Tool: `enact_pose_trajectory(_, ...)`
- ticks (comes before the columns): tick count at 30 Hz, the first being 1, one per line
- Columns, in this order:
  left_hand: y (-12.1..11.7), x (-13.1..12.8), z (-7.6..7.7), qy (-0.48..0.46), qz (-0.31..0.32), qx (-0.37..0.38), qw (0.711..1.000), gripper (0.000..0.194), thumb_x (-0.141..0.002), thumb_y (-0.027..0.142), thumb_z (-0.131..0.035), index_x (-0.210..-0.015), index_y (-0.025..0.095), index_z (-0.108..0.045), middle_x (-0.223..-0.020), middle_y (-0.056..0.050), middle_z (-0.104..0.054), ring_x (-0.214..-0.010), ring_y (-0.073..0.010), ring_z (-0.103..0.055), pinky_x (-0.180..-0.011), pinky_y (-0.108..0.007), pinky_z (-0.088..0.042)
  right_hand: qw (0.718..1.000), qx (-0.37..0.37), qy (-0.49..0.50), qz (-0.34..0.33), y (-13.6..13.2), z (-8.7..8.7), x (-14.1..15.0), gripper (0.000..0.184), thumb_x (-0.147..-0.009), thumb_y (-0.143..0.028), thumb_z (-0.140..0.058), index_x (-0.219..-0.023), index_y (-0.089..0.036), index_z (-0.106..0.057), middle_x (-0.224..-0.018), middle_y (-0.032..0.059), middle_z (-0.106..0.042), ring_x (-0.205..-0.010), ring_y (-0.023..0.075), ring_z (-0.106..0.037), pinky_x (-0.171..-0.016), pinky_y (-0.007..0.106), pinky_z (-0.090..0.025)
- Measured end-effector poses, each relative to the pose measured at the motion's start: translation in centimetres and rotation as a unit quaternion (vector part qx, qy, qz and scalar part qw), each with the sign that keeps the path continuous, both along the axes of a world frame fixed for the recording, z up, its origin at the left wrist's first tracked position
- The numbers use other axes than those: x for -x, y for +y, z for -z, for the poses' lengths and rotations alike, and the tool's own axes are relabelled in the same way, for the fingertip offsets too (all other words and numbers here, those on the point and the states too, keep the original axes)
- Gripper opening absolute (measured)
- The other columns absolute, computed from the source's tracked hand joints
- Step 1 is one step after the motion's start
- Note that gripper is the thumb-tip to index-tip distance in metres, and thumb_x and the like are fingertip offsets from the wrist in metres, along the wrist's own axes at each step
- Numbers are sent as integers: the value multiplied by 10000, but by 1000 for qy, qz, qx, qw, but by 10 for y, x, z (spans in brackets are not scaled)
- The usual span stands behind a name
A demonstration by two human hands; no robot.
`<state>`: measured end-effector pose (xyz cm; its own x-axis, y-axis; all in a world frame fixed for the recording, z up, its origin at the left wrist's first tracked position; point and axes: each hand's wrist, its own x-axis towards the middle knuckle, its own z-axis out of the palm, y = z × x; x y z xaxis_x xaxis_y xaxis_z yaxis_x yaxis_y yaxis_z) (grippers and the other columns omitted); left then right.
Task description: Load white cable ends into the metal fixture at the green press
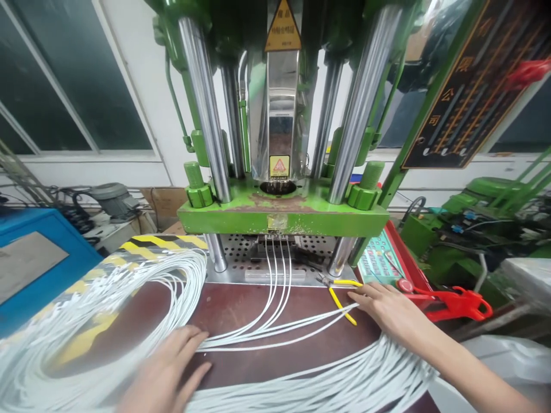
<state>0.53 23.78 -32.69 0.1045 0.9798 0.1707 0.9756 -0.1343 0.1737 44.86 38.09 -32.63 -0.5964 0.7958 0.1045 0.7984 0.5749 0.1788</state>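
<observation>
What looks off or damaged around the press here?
Paint on the green press platen is worn to rusty brown near its centre hole. The yellow-handled pliers lie loose on the brown bench, touching the white cables by the right hand.

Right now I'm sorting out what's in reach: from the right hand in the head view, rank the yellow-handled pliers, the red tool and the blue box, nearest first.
1. yellow-handled pliers: at the fingers of the right hand.
2. red tool: just to its right, at the table edge.
3. blue box: far left, beyond the cable coil.
</observation>
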Motion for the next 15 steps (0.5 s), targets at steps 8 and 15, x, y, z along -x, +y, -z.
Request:
enact_pose_trajectory(8,10,-18,2,-19,-25,176,984,496,-832,573,-348,-1183,289,-554,-1314,-68,-470,-1257,-281,-389,-1040,-444,-363,998,46,5,35,7,6,-5,352,-925,-195,-320,-1153,-242,-584,-1014,76,-591,-974,236,-520,-813,410,-443)
enact_pose_trajectory(15,81,-80,-8,-363,-49,165,916,448,-807,521,-488,-1114,195,-520,-1028,-72,-590,-1001,-205,-542,-917,-327,-412,983,152,70,72,17,-23,16,496,-782,-135,-486,-1273,-200,-486,-1186,101,-526,-1102,240,-480,-953,403,-406)
